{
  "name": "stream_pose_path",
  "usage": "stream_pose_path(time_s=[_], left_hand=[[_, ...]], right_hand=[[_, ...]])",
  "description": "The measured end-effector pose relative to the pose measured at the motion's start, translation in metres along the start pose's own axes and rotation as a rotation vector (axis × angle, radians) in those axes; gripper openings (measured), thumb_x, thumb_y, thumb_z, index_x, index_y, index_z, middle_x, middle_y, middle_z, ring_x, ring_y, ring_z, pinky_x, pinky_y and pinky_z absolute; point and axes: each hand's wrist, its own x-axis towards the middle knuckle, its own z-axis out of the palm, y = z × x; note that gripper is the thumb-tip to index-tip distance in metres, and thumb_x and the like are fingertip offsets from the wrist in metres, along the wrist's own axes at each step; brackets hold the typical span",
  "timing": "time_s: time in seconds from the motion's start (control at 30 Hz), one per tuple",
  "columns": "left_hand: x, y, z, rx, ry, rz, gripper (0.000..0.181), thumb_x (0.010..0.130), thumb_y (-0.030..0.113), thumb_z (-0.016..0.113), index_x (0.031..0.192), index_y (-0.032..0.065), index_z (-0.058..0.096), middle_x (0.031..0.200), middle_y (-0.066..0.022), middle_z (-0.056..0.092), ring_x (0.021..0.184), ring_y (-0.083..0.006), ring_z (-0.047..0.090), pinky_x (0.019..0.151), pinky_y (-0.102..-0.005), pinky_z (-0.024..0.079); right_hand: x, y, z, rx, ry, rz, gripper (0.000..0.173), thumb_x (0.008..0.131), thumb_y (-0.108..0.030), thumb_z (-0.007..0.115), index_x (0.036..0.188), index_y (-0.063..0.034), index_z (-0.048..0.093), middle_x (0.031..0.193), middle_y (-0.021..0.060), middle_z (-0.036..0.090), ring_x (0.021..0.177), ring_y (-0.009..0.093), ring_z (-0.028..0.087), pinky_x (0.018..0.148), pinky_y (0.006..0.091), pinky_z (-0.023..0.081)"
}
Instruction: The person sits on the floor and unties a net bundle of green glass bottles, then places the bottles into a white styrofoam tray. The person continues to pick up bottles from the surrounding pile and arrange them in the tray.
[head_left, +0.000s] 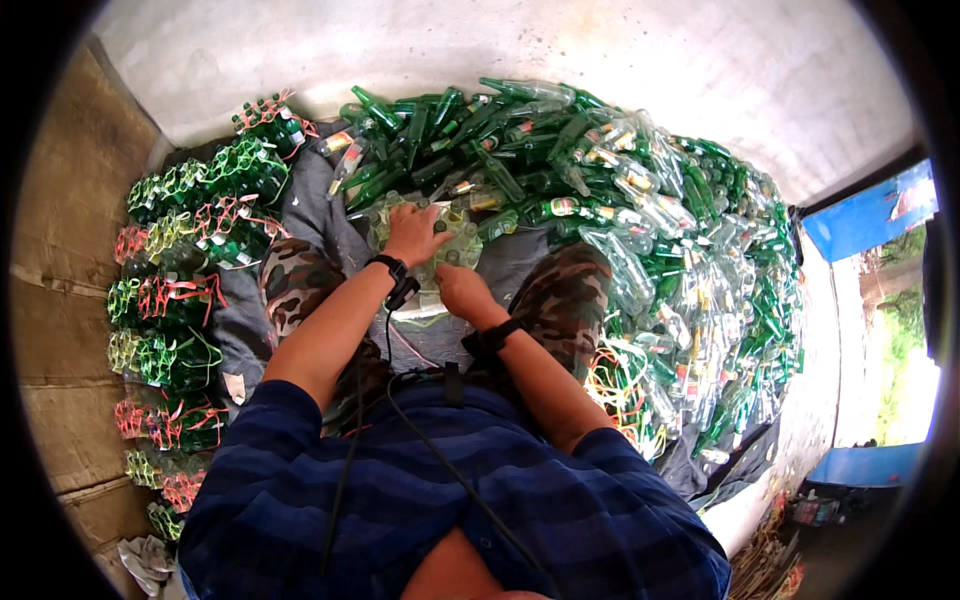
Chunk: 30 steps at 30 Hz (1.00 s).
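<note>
Between the knees, a cluster of clear glass bottles (466, 241) stands upright, close together. My left hand (412, 234) rests over the bottle tops with its fingers spread; whether it grips one cannot be made out. At the near right side of the cluster is my right hand (465, 292), its fingers curled against a bottle; what lies inside them is hidden. A whitish sheet (420, 313) shows under the near edge of the bottles. Dark cloth (514, 262) covers the ground around them.
A large heap of loose green and clear glass bottles (525, 142) curves from ahead to the right. On the left stand rows of green bottles (180, 289) bound with coloured plastic strapping. Loose strapping (619, 382) lies by the right knee. A pale wall (480, 45) rises behind the heap.
</note>
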Motion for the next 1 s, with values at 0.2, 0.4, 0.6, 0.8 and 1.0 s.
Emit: stream_pose_path(time_s=[0.2,0.4,0.6,0.8,1.0], left_hand=[[0.003,-0.001,-0.003,-0.027,-0.001,0.005,0.058,0.089,0.05,0.072,0.128,0.0085,0.06,0.11,-0.0137,0.069,0.116,-0.0358,0.053,0.108,-0.0516,0.03],[0.002,0.0,-0.004,-0.01,-0.003,0.017,0.059,0.09,0.052,0.07,0.129,0.01,0.059,0.111,-0.0135,0.069,0.118,-0.0357,0.054,0.107,-0.0519,0.031],[-0.012,0.001,-0.012,0.119,0.191,0.197,0.039,0.088,0.029,0.069,0.121,0.0096,0.065,0.105,-0.0107,0.067,0.108,-0.0324,0.059,0.098,-0.0482,0.042],[-0.044,0.01,-0.023,-0.032,-0.022,0.25,0.02,0.086,0.013,0.066,0.104,0.0129,0.075,0.096,-0.0083,0.067,0.095,-0.0309,0.065,0.085,-0.0436,0.051],[-0.044,0.011,-0.019,-0.05,-0.055,0.176,0.014,0.087,0.017,0.068,0.099,0.0151,0.076,0.088,-0.0058,0.068,0.093,-0.0289,0.067,0.083,-0.045,0.048]], right_hand=[[0.003,0.001,0.002,0.03,0.019,-0.011,0.013,0.092,-0.012,0.054,0.084,-0.0018,0.057,0.08,0.0262,0.066,0.079,0.051,0.063,0.071,0.059,0.048],[0.0,0.01,0.002,0.049,0.071,-0.025,0.014,0.095,-0.013,0.052,0.089,-0.0034,0.061,0.083,0.0244,0.066,0.083,0.049,0.063,0.073,0.0562,0.05],[0.003,0.014,0.0,0.04,0.054,0.068,0.017,0.096,-0.015,0.052,0.092,-0.0036,0.063,0.089,0.0246,0.066,0.087,0.048,0.064,0.075,0.0542,0.051],[0.01,0.03,0.007,0.032,0.099,0.076,0.02,0.096,-0.02,0.055,0.092,-0.0025,0.063,0.086,0.0256,0.065,0.087,0.049,0.063,0.074,0.0548,0.05],[0.015,0.008,-0.013,0.107,0.142,0.206,0.025,0.094,-0.023,0.059,0.086,-0.0002,0.062,0.087,0.027,0.064,0.085,0.049,0.062,0.072,0.0529,0.05]])
